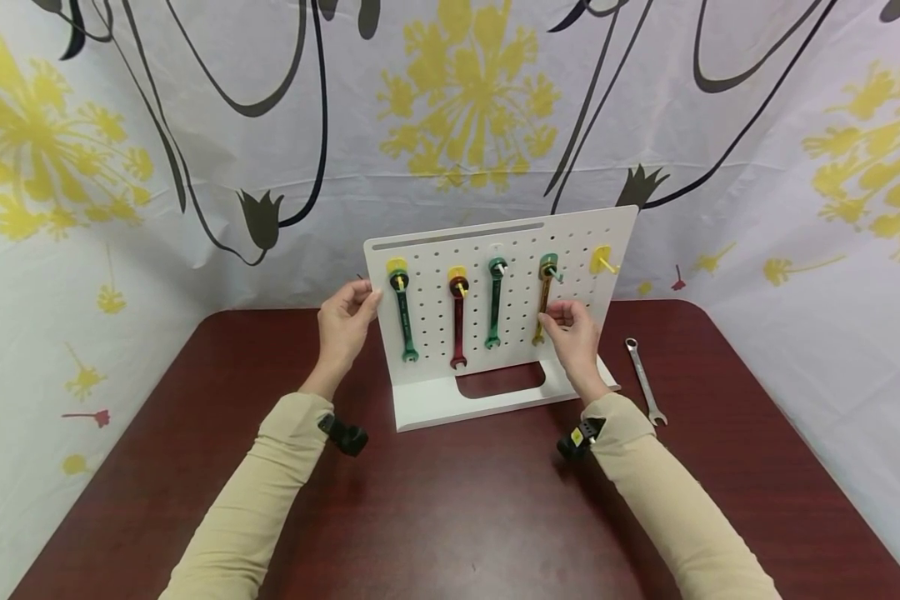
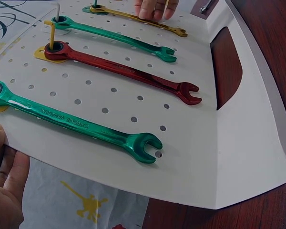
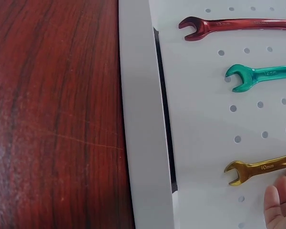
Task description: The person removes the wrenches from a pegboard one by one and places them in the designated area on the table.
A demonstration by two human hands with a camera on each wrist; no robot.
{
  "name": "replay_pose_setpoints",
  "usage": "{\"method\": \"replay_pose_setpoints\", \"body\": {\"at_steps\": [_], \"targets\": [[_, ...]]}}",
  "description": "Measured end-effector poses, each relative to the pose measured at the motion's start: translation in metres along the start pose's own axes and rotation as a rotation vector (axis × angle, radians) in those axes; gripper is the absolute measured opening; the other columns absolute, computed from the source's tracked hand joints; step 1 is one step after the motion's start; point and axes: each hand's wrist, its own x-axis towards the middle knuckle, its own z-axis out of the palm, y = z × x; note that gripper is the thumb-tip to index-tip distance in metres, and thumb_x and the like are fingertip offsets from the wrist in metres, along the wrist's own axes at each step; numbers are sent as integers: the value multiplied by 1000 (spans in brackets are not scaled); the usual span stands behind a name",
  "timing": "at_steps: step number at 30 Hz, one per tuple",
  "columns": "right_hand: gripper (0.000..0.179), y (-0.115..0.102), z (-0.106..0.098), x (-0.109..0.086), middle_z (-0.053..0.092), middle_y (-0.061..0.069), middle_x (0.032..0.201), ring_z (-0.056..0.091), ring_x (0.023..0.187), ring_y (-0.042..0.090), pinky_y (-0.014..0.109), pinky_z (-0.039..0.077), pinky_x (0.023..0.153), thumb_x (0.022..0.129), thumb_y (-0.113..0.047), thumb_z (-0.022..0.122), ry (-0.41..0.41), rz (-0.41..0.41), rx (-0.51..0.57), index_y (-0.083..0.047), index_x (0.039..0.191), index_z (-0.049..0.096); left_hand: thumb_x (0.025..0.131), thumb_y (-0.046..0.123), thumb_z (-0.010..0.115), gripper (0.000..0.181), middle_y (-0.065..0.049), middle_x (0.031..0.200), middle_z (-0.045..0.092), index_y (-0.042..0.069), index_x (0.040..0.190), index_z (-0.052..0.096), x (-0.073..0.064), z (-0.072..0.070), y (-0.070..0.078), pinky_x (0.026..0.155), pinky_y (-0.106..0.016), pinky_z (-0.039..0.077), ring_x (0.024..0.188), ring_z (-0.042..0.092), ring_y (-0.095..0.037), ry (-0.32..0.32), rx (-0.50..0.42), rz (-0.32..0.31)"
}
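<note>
A white pegboard (image 1: 435, 312) stands on the table, with wrenches hanging from its hooks. My left hand (image 1: 345, 325) grips the board's left edge between thumb and fingers, beside a green wrench (image 2: 81, 123). Further right hang a red wrench (image 2: 128, 71) and a second green wrench (image 2: 114, 37). On a teal hook (image 1: 549, 265) hangs a gold wrench (image 3: 267, 166) marked 10mm. My right hand (image 1: 576, 337) pinches its shank with the fingertips; the hand partly hides the board behind it. The yellow hook (image 1: 602, 260) at the far right bears nothing.
A silver wrench (image 1: 643, 379) lies on the dark red table (image 1: 450, 508), right of the board. The board's base has a long cutout (image 1: 501, 381). Behind the table hangs a patterned cloth (image 1: 450, 142). A camera sits on each wrist.
</note>
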Motion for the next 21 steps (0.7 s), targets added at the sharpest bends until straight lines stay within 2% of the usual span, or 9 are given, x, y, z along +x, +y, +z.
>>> {"method": "replay_pose_setpoints", "body": {"at_steps": [7, 13, 21], "targets": [[22, -1, 3, 0, 64, 18, 97, 54, 79, 10, 6, 41, 64, 85, -9, 69, 8, 14, -4, 3, 101, 60, 89, 5, 63, 20, -26, 93, 64, -11, 103, 63, -1, 0, 0, 70, -10, 53, 76, 62, -10, 2, 1, 6], [20, 0, 6, -1, 64, 17, 95, 54, 77, 8, 7, 41, 64, 85, -7, 69, 20, 23, -13, 2, 100, 61, 90, 5, 63, 20, -26, 94, 64, -10, 103, 64, -1, 1, -1, 69, -9, 52, 71, 58, 2, 4, 4, -5], [18, -1, 8, 1, 65, 17, 94, 55, 78, 12, 6, 40, 63, 84, -6, 69, 33, 35, -17, 2, 98, 60, 90, 5, 63, 20, -26, 93, 64, -10, 103, 63, 0, 1, 0, 70, -9, 52, 75, 61, -8, 3, -2, -11]]}}
